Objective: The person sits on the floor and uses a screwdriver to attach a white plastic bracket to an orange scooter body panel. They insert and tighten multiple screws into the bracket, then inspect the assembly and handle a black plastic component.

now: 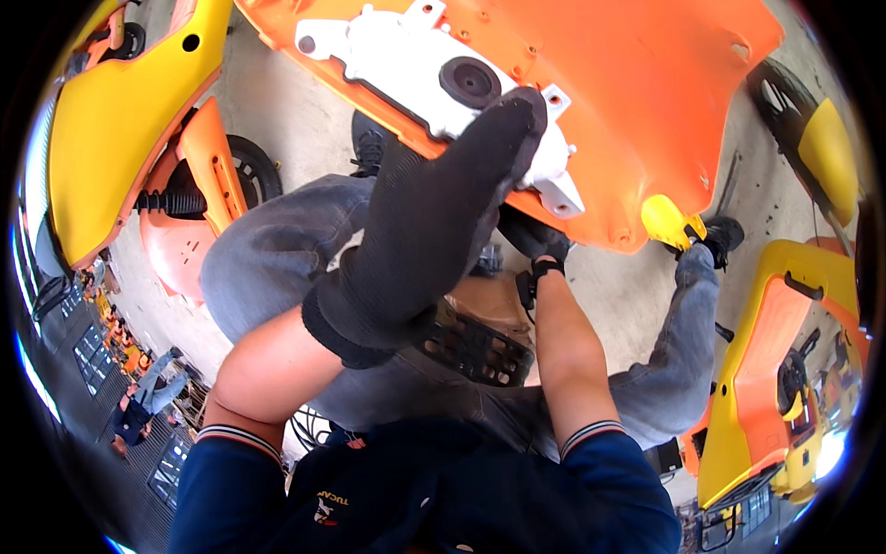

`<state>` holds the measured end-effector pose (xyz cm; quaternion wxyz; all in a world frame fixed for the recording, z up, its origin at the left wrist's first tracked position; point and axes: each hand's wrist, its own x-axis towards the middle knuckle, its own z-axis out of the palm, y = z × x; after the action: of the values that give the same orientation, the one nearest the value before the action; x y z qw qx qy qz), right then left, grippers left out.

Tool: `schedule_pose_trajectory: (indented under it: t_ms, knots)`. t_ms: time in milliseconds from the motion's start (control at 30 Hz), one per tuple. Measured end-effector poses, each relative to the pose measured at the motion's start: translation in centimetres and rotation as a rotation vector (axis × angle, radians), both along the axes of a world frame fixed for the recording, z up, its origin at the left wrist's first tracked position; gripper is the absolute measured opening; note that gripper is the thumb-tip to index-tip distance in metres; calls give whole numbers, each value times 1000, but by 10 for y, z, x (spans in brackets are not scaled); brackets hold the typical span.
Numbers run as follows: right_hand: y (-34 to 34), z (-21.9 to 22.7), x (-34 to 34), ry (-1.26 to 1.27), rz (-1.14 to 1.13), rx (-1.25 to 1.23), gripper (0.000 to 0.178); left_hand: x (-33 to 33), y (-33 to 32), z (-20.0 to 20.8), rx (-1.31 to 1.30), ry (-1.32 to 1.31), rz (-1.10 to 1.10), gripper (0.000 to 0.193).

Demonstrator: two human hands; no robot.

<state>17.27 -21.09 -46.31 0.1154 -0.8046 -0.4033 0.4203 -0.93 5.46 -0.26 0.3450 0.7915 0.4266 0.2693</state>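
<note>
My left gloved hand [443, 194] lies across the white housing [392, 65]; I cannot tell whether it grasps. My right gloved hand [535, 238] is partly hidden beneath the orange panel [628, 102], its grip unclear. The housing, bearing a black disc [470, 82], sits along the panel's near edge, beyond grey trousers [277, 245].

A broad, smooth orange panel [637, 102] with curved edges spreads out above the grey floor [286, 97]. Along its near edge, slanting, sits an elongated white housing [392, 60] with bracket-like lugs at its ends, a round black ringed disc [469, 81] on its face.
</note>
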Motion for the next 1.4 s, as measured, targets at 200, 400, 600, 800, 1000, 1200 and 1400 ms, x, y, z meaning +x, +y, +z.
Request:
schedule_pose_trajectory:
  t_ms: [200, 400, 600, 800, 1000, 1200, 1400]
  knots:
    - [30, 34, -7, 16, 37, -34, 40, -2, -4, -1, -86, -75, 50, 55]
    - [39, 69, 19, -26, -3, 122, 28, 6, -9, 6, -521, -378, 217, 43]
    - [86, 175, 37, 399, -497, -67, 19, 26, -7, 4, -769, -885, 442, 21]
    - [106, 303, 43, 491, -614, 209, 13, 20, -7, 9, -903, -790, 348, 21]
    - [105, 428, 24, 311, -560, 450, 23, 13, -11, 22, -878, -814, 362, 22]
    - [113, 529, -5, 364, -430, 652, 25, 7, -13, 31, -925, -784, 281, 21]
    - [135, 555, -34, 310, -253, 635, 25, 19, -19, 19, -766, -711, 214, 23]
